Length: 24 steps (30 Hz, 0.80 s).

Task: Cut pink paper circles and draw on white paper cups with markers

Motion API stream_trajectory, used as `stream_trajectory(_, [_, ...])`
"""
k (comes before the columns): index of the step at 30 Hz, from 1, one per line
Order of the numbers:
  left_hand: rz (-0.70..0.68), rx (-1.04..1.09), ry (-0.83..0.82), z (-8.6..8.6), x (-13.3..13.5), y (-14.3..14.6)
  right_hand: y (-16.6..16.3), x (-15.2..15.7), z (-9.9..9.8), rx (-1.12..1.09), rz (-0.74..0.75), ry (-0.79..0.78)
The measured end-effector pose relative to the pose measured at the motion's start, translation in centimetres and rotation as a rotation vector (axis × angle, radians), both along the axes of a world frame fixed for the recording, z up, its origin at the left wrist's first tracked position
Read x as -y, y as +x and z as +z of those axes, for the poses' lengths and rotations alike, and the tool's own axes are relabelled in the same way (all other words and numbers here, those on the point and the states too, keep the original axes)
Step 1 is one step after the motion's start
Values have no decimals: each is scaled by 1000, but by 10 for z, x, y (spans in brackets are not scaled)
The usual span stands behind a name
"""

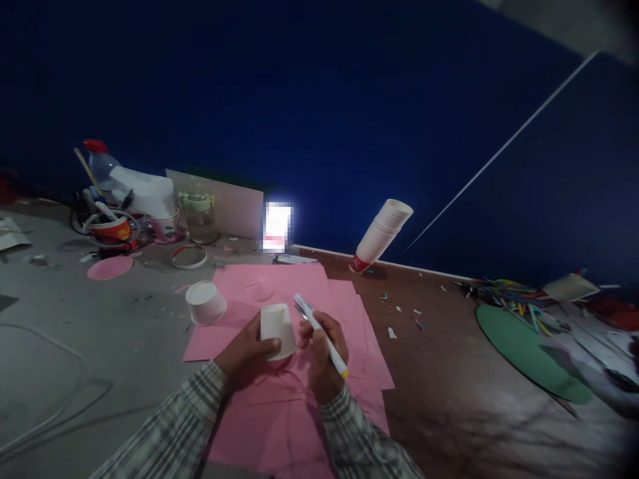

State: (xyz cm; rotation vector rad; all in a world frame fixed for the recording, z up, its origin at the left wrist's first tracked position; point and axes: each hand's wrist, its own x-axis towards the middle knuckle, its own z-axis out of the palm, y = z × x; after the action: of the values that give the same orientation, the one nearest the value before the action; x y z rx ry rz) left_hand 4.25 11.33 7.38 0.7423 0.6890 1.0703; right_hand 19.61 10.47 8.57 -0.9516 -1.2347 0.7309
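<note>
My left hand (247, 349) is closed around a white paper cup (277, 329), its thumb across the cup's lower side. The cup is tilted over the pink paper sheets (344, 332). Just to its right, my right hand (324, 349) grips a white marker (319, 329) with a yellow end, which slants across the fingers. Whether the marker's tip is capped I cannot tell. A second white paper cup (206, 303) stands upside down at the left edge of the sheets. A faint curved outline (259, 288) shows on the paper behind the held cup.
A tall stack of paper cups (382, 236) leans at the back. On the left are a glass jar (198, 218), a cup of tools (112, 229), a tape ring (188, 257) and a pink paper disc (110, 267). To the right lie a green oval board (529, 356) and colored strips (519, 296).
</note>
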Motion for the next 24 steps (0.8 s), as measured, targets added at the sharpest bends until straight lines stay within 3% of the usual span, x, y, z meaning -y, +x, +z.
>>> stream_trajectory(5, [15, -48, -1, -2, -1, -2, 3, -8, 0, 54, 36, -83])
stream_trajectory(15, [-32, -21, 110, 1, -2, -6, -2, -9, -17, 336, 82, 43])
stream_trajectory(19, [54, -113, 106, -3, -5, -5, -2, -8, -15, 393, 52, 127])
stream_trajectory(24, [199, -250, 156, -8, -7, 0, -2, -8, -18, 503, -100, 197])
